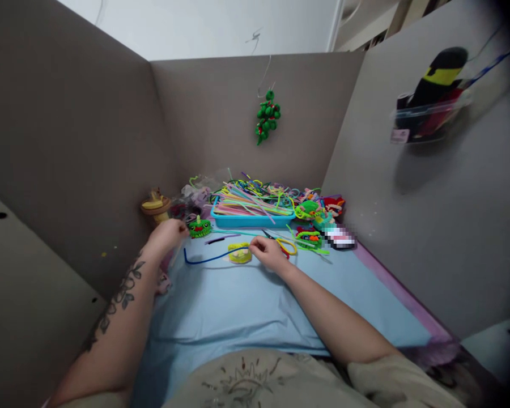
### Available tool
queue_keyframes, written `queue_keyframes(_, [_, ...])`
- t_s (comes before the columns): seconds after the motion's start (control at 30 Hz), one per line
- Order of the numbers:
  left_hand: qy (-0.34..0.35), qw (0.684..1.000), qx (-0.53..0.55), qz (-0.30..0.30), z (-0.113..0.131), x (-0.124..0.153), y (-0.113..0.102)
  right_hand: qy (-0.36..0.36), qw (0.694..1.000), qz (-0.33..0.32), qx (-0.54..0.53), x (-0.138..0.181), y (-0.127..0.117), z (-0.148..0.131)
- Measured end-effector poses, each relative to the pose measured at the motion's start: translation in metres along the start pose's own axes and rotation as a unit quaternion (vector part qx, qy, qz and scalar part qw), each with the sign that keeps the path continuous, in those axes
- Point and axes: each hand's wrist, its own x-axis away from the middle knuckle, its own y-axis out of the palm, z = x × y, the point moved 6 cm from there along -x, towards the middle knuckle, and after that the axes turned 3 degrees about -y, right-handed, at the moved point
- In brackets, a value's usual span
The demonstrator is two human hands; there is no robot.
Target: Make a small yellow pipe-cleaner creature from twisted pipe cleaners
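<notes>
open blue sheet (246,306) nearest; right hand (271,254) fingers together on yellow loop (239,254); left hand (168,235) by wall (68,170), grip unclear.

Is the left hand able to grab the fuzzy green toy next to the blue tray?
Probably yes. The left hand sits right beside the fuzzy green toy on the blue sheet, with nothing between them. The blue tray stands behind the toy, out of the way.

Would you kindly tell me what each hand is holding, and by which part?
Right hand seems to pinch the blue pipe cleaner at its right end; left hand cannot be told.
</notes>
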Motion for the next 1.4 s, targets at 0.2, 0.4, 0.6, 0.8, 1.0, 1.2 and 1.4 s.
queue_keyframes(0.2, [0.147,0.987,0.009,0.068,0.100,0.013,-0.002,-0.017,0.999,-0.016,0.022,0.001,0.005,-0.003])
queue_keyframes(0.4, [0.215,0.964,0.157,0.014,0.133,0.036,0.060,-0.022,1.000,-0.012,0.012,-0.001,0.007,-0.007])
queue_keyframes(0.6, [0.228,0.938,0.249,0.085,0.130,0.054,0.067,-0.004,1.000,0.003,-0.027,0.000,0.011,-0.004])
queue_keyframes(0.8, [0.228,0.926,0.276,0.122,0.120,0.052,0.063,0.009,0.998,0.039,-0.038,-0.002,0.008,0.005])
queue_keyframes(1.0, [0.190,0.926,0.280,0.167,0.104,0.048,0.059,0.015,0.998,0.010,0.067,-0.007,0.013,0.022])
queue_keyframes(1.2, [0.195,0.936,0.262,0.133,0.107,0.048,0.067,0.011,0.995,-0.010,0.098,-0.008,0.021,0.026])
queue_keyframes(1.4, [0.211,0.931,0.273,0.120,0.115,0.052,0.068,0.020,0.998,-0.020,0.056,-0.008,0.022,0.026])
